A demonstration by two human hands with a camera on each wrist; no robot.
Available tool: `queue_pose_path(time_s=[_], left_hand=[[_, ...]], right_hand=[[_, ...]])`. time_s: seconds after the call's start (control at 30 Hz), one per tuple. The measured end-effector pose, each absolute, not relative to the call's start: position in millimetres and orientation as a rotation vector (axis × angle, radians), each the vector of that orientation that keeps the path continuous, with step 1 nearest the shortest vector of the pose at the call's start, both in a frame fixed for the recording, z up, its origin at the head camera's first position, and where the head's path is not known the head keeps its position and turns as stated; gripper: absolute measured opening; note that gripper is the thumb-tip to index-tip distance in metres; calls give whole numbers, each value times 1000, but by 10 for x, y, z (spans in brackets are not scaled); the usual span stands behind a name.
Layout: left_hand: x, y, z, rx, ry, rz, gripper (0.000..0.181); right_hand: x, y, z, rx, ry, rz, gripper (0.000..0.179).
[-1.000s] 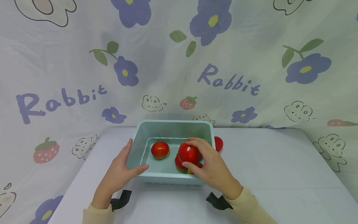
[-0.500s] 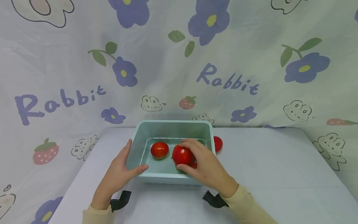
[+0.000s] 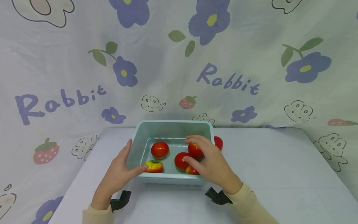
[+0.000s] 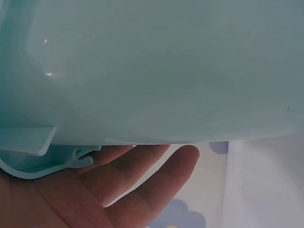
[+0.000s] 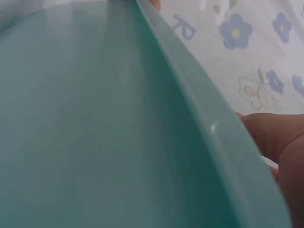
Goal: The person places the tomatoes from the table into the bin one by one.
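Observation:
A pale green plastic bin [image 3: 174, 179] holds several round red fruits. My left hand [image 3: 118, 172] grips its left front corner, thumb over the rim. In the left wrist view, the fingers [image 4: 156, 190] extend along the outside wall. Beside that thumb lies a red-and-yellow apple [image 3: 154, 167]; a tomato [image 3: 160, 150] sits behind it. My right hand [image 3: 212, 161] reaches over the right side, thumb and fingers spread around a red-and-yellow fruit [image 3: 195, 151], which they partly hide. Under the thumb are a red fruit [image 3: 181, 161] and another red-and-yellow one [image 3: 191, 170].
Another red fruit [image 3: 218, 143] stands outside the bin, partly hidden behind its right wall. The bin rests on a white table [image 3: 268, 168], close to a patterned cloth backdrop [image 3: 167, 71]. Black wrist mounts [image 3: 121, 200] sit on both wrists.
My right hand moved left with a red apple, let it go, and moved back right with fingers spread. A red-and-yellow apple now shows at the left front. My left hand stayed put.

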State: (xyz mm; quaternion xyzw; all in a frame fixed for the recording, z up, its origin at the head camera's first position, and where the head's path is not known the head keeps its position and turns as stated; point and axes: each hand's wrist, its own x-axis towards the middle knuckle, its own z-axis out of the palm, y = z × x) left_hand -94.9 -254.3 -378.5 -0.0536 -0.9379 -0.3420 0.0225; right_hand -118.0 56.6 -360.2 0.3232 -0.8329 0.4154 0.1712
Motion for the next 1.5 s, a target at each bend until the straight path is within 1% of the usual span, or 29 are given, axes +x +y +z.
queue_pose_path(time_s=[0.63, 0.9, 1.07, 1.27, 1.5], left_hand=[[-971, -2548, -3797, -177, -2905, -1036, 104], [-976, -2564, -3809, -181, -2906, -1052, 104], [-980, -2563, -3807, -187, -2904, -1057, 104], [-967, -2559, -3801, -184, -2903, -1054, 104], [-963, -2557, -3802, -190, -2897, -1066, 104]], right_hand=[[-1434, 979, -3655, 714, -2286, 1237, 50], [-1543, 1140, -3729, 589, -2259, 1251, 46], [-1632, 1203, -3800, 532, -2233, 1268, 43], [-1734, 1261, -3926, 429, -2285, 1260, 45], [-1820, 1303, -4046, 390, -2285, 1302, 44]])
